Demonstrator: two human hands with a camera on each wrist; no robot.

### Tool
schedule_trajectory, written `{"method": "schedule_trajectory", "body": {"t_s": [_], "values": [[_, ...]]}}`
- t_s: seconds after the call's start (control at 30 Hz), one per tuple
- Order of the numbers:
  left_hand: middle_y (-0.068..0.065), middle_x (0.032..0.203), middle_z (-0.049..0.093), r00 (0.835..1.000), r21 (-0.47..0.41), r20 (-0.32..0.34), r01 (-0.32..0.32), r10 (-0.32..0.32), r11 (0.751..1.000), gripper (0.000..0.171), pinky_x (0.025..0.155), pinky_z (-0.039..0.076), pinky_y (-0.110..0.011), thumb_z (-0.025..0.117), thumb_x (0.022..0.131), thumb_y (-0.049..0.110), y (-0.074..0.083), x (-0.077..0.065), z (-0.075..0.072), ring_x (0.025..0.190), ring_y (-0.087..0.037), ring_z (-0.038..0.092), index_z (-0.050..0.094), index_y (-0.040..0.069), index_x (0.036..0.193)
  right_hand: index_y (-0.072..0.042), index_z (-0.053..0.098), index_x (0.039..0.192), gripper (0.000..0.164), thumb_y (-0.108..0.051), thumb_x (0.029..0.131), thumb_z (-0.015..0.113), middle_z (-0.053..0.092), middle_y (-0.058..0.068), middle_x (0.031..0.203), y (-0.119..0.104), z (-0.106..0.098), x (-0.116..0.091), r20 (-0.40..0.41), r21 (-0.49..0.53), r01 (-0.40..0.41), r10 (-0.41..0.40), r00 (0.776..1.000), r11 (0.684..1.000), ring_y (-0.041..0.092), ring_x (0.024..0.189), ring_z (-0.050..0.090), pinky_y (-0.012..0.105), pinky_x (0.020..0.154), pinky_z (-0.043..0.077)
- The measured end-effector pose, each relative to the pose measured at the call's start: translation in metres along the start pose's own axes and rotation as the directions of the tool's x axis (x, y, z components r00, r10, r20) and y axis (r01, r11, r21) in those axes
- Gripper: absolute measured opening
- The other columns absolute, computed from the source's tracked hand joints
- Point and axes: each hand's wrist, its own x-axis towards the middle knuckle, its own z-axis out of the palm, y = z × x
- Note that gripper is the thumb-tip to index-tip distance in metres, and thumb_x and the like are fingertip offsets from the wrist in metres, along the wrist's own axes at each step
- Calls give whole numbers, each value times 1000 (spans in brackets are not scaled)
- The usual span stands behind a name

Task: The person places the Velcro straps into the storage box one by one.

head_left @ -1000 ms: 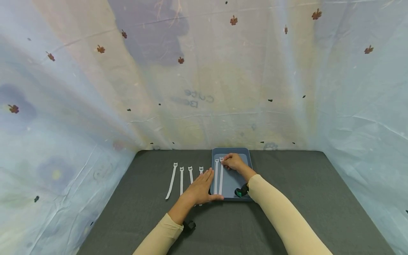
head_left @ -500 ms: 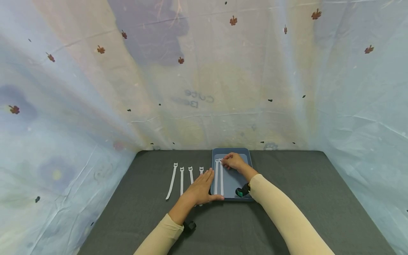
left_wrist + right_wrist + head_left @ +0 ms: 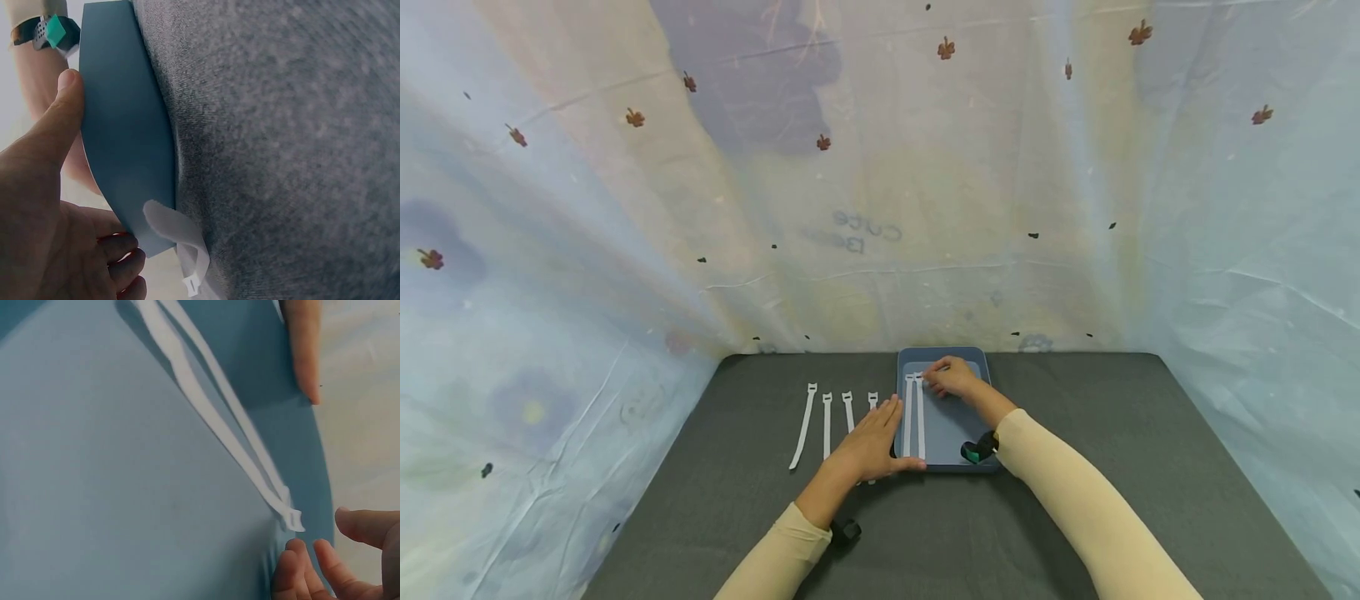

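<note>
Two white cable straps lie side by side along the left of a blue-grey tray (image 3: 943, 429), the left strap (image 3: 907, 421) and the right strap (image 3: 921, 425). My left hand (image 3: 871, 443) rests at the tray's left edge, fingers extended, thumb at its near rim. Its thumb reaches the tray wall in the left wrist view. Just right of the slotted strap heads is my right hand (image 3: 952, 379), over the tray's far part. In the right wrist view its fingertips (image 3: 297, 547) are apart from the slotted end (image 3: 292, 520), with nothing held between thumb and fingers.
Several more white straps (image 3: 804, 429) lie in a row on the dark grey cloth-covered table (image 3: 752, 517), left of the tray. My left hand partly covers the nearest ones. A patterned sheet (image 3: 955, 283) hangs behind the table and along both sides.
The right hand has let go of the right strap's head and shifted slightly right. That strap has settled closer to the left one. The left hand stays in place.
</note>
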Motion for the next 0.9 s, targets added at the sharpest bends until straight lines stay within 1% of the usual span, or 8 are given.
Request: {"method": "schedule_trajectory", "body": {"t_s": [0.1, 0.2, 0.33, 0.4, 0.53, 0.67, 0.8, 0.9], "values": [[-20, 178, 15, 1000, 4, -4, -1, 1, 1000, 120, 134, 20, -47, 66, 92, 77, 0, 0, 0, 165, -32, 20, 19, -2, 170, 9, 63, 127, 30, -14, 107, 67, 72, 29, 115, -4, -8, -6, 21, 13, 13, -14, 1000, 1000, 43, 104, 73, 46, 85, 65], [-20, 178, 16, 1000, 9, -7, -4, 4, 1000, 121, 133, 20, -48, 67, 92, 77, -1, 1, 2, 165, -32, 20, 19, -3, 169, 9, 61, 131, 35, -18, 108, 66, 68, 34, 124, -6, -18, -13, 57, 30, 27, -29, 998, 999, 48, 112, 69, 54, 95, 62], [-21, 178, 16, 1000, 5, -7, -6, 6, 1000, 121, 133, 21, -49, 67, 92, 77, -3, 1, 3, 164, -33, 21, 19, -3, 169, 7, 61, 137, 42, -24, 110, 65, 66, 32, 131, -6, -31, -22, 87, -8, 76, -75, 993, 997, 49, 119, 67, 57, 102, 58], [-21, 178, 17, 1000, 2, -8, -4, 4, 1000, 121, 133, 21, -49, 68, 92, 76, -3, 1, 3, 164, -34, 21, 19, -3, 169, 5, 62, 138, 42, -26, 110, 64, 67, 29, 130, -4, -37, -27, 89, -58, 119, -113, 990, 991, 48, 119, 67, 56, 101, 58], [-21, 178, 16, 1000, -9, -6, -2, 2, 1000, 121, 133, 21, -49, 69, 92, 76, -3, 0, 3, 164, -34, 21, 19, -3, 169, 3, 64, 136, 40, -28, 111, 64, 69, 23, 127, 0, -47, -39, 69, -179, 207, -198, 978, 962, 43, 118, 67, 54, 99, 59], [-20, 178, 16, 1000, -3, -12, -3, 3, 1000, 122, 133, 21, -49, 68, 91, 77, -3, 1, 6, 164, -34, 21, 19, -2, 170, 2, 65, 136, 40, -28, 110, 65, 70, 20, 128, 1, -59, -55, 43, -264, 256, -254, 966, 930, 37, 117, 67, 52, 96, 58], [-20, 178, 16, 1000, -2, -13, -9, 9, 1000, 122, 133, 21, -49, 68, 91, 77, -3, 1, 5, 164, -34, 21, 19, -3, 170, 1, 65, 135, 38, -27, 109, 67, 70, 20, 127, 5, -67, -68, 15, -297, 282, -291, 957, 912, 37, 116, 68, 53, 96, 58], [-21, 178, 17, 1000, -4, -15, -15, 15, 1000, 121, 133, 21, -50, 69, 92, 76, -2, 1, 3, 164, -35, 21, 19, -3, 169, 1, 64, 136, 38, -25, 109, 67, 69, 21, 129, 13, -70, -75, -3, -323, 310, -328, 945, 894, 39, 119, 67, 55, 100, 57]]}}
